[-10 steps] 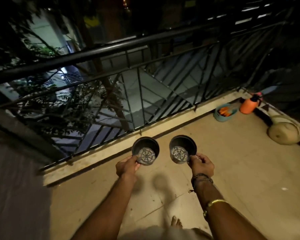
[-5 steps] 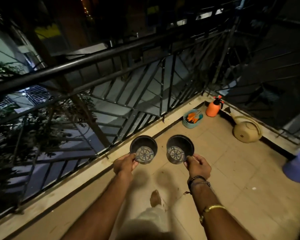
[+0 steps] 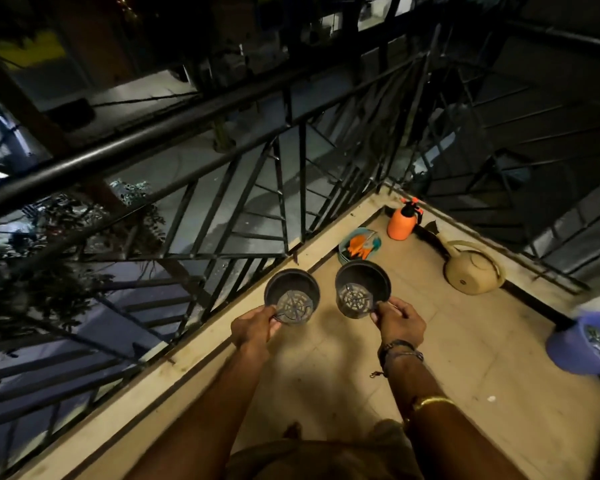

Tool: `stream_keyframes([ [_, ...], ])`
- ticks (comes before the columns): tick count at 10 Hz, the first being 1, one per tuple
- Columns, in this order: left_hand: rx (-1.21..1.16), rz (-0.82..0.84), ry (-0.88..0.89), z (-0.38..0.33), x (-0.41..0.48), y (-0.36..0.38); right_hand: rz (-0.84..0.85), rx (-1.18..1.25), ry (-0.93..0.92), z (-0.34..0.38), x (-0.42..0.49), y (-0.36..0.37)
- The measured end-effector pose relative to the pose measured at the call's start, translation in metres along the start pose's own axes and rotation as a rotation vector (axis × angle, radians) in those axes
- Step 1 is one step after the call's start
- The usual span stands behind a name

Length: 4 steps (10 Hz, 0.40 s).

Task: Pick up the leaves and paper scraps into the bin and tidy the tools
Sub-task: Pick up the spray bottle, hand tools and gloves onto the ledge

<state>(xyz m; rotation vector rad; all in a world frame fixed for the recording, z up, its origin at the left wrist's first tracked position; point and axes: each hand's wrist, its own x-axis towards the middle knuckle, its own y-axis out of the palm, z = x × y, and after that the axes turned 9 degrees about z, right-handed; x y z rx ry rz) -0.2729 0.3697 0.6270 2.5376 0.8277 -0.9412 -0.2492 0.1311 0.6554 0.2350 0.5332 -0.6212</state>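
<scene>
Pinching the near rim of a black plastic pot (image 3: 291,295), the left hand (image 3: 255,329) holds it out over the tiled floor (image 3: 465,341) beside the railing (image 3: 153,147), fingers curled round the edge and the forearm reaching forward from the bottom of the view. Just beside it, apart and not touching, a second black pot (image 3: 362,288) hangs from the right hand (image 3: 400,322), which grips its near rim the same way, with bracelets on the wrist. Both pots tip their mouths toward the camera, showing slotted bases. Beyond the second pot sits a teal basin (image 3: 343,252) of orange tools, then an orange spray bottle (image 3: 400,225) in the corner, a beige watering can (image 3: 471,271) along the wall, and a purple bin (image 3: 575,348) at the far right edge with mixed scraps inside. Compared with half a second ago, both grips are unchanged — but the pots sit nearer the basin, and more of the bin shows.
</scene>
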Motion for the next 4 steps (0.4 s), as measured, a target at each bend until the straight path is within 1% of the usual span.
stream_keyframes([
  [1,-0.05,0.023,-0.01,-0.008,0.017,0.044,0.011,-0.053,0.02,0.018,0.05,0.011],
  [2,-0.037,-0.03,-0.01,-0.007,0.036,0.085,0.067,-0.133,0.022,0.042,0.103,0.022],
  [3,-0.08,-0.089,-0.035,-0.003,0.045,0.129,0.189,-0.238,-0.018,0.075,0.154,0.025],
  [4,-0.114,-0.132,-0.059,-0.003,0.039,0.169,0.341,-0.286,-0.043,0.095,0.202,0.03],
])
